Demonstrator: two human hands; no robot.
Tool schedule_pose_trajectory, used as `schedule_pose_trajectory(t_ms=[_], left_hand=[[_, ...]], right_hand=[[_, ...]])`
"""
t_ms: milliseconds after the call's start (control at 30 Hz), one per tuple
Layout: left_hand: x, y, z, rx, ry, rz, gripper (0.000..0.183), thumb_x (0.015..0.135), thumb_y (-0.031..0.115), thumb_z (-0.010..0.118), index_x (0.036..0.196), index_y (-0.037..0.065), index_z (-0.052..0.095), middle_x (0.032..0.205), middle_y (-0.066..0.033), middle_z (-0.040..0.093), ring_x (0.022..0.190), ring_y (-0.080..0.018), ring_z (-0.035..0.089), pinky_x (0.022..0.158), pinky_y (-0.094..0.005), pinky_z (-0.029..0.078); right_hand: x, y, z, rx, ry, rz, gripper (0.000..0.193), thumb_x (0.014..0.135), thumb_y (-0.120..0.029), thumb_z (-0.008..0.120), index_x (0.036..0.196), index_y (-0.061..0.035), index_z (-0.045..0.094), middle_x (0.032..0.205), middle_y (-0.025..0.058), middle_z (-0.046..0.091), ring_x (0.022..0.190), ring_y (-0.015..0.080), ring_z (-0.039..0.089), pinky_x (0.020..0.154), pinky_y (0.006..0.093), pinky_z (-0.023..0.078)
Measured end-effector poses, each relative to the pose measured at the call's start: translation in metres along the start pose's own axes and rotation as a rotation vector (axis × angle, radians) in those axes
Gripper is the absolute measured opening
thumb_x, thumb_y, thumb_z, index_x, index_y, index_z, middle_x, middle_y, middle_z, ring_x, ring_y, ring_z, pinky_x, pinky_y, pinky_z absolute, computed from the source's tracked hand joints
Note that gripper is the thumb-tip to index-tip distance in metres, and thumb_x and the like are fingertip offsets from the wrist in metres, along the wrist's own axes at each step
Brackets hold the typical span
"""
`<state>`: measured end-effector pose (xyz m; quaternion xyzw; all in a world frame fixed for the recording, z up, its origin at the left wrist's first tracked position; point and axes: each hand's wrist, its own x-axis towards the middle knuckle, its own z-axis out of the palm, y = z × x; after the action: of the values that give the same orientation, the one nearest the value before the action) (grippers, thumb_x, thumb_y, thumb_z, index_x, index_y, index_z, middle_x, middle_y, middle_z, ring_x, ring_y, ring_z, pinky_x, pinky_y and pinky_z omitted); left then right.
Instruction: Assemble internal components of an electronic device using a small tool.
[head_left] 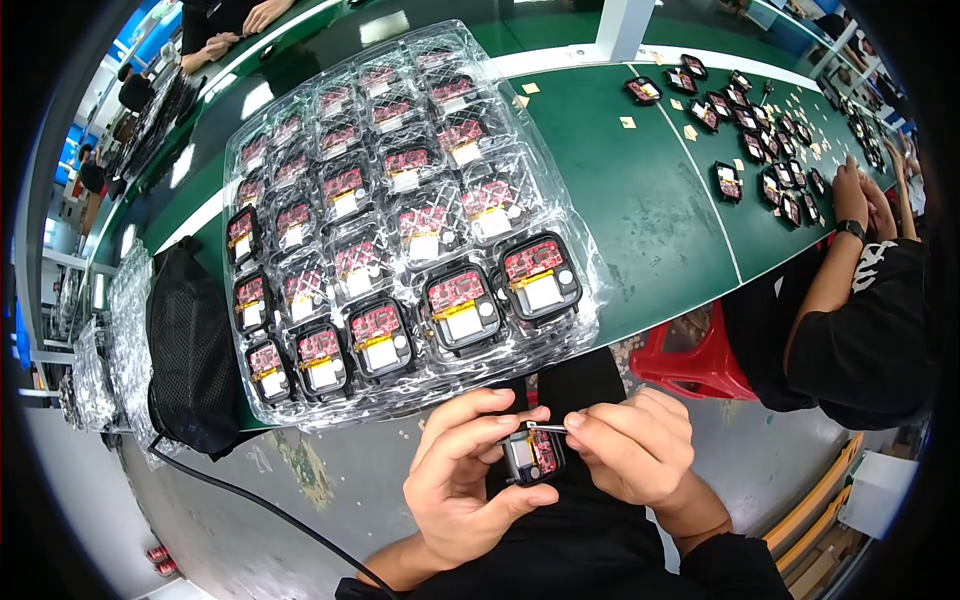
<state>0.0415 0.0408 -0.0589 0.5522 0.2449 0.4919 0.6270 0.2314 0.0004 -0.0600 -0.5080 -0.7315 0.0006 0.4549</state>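
Note:
In front of my body, above my lap, my left hand [450,495] grips a small black device housing [545,458] by its sides, thumb below and fingers above. A red circuit board and a grey block show inside it. Pinched in my right hand [640,450] is a pair of slim metal tweezers [549,428], whose tip reaches the upper edge of the housing. Whether the tip grips a part is too small to tell. Just beyond my hands, a clear plastic tray [572,215] holds rows of similar housings with red boards, white blocks and yellow strips.
The tray lies on a green table [640,260]. A black mesh bag [190,350] stands at its left, with a black cable [270,505] running toward me. Loose housings [745,115] lie at the far right, near a co-worker's arm [835,270] and a red stool [700,362].

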Motion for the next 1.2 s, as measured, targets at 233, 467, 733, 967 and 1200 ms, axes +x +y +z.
schedule_pose_trajectory(t_ms=[233, 467, 733, 967, 1200], left_hand=[[-0.002, 0.002, -0.003, -0.004, 0.025, -0.022, 0.064, 0.076, 0.004, 0.087, 0.128, -0.009, 0.053, 0.138, -0.0222, 0.043, 0.12, -0.0397, 0.061, 0.1, -0.0439, 0.057], [-0.006, 0.004, -0.005, -0.039, 0.011, -0.055, 0.062, 0.077, 0.003, 0.085, 0.129, -0.009, 0.053, 0.139, -0.0212, 0.042, 0.121, -0.0373, 0.061, 0.1, -0.0414, 0.057], [-0.007, 0.007, -0.005, -0.012, 0.03, -0.088, 0.06, 0.078, 0.002, 0.084, 0.128, -0.01, 0.054, 0.139, -0.0209, 0.043, 0.122, -0.0362, 0.061, 0.099, -0.0405, 0.057], [-0.008, 0.01, -0.006, -0.114, 0.049, -0.116, 0.06, 0.078, 0.002, 0.084, 0.129, -0.011, 0.055, 0.138, -0.0211, 0.045, 0.122, -0.0343, 0.06, 0.101, -0.0408, 0.056], [-0.002, 0.019, -0.012, -0.046, 0.032, -0.179, 0.059, 0.079, 0.003, 0.084, 0.129, -0.012, 0.057, 0.137, -0.0209, 0.047, 0.121, -0.028, 0.059, 0.101, -0.039, 0.056]], right_hand=[[0.005, 0.0, 0.002, 0.154, -0.038, 0.12, 0.025, 0.07, -0.006, 0.085, 0.093, -0.0027, 0.074, 0.08, 0.0059, 0.069, 0.056, 0.0161, 0.06, 0.048, 0.0273, 0.043], [0.006, -0.003, 0.005, 0.224, -0.05, 0.165, 0.024, 0.069, -0.005, 0.086, 0.09, -0.0024, 0.073, 0.08, 0.007, 0.07, 0.057, 0.0179, 0.062, 0.05, 0.0278, 0.046], [0.002, 0.001, 0.007, 0.014, -0.027, -0.008, 0.02, 0.075, -0.009, 0.081, 0.093, -0.0035, 0.074, 0.079, 0.0043, 0.068, 0.053, 0.0128, 0.054, 0.047, 0.0263, 0.035], [-0.003, 0.003, 0.011, -0.113, 0.049, -0.151, 0.019, 0.075, -0.007, 0.079, 0.093, -0.0028, 0.074, 0.079, 0.0021, 0.066, 0.053, 0.0098, 0.05, 0.048, 0.0247, 0.032], [0.003, 0.003, 0.005, -0.183, 0.029, -0.217, 0.022, 0.074, -0.008, 0.077, 0.095, -0.0037, 0.074, 0.081, 0.0015, 0.067, 0.055, 0.0093, 0.051, 0.049, 0.0239, 0.032]])
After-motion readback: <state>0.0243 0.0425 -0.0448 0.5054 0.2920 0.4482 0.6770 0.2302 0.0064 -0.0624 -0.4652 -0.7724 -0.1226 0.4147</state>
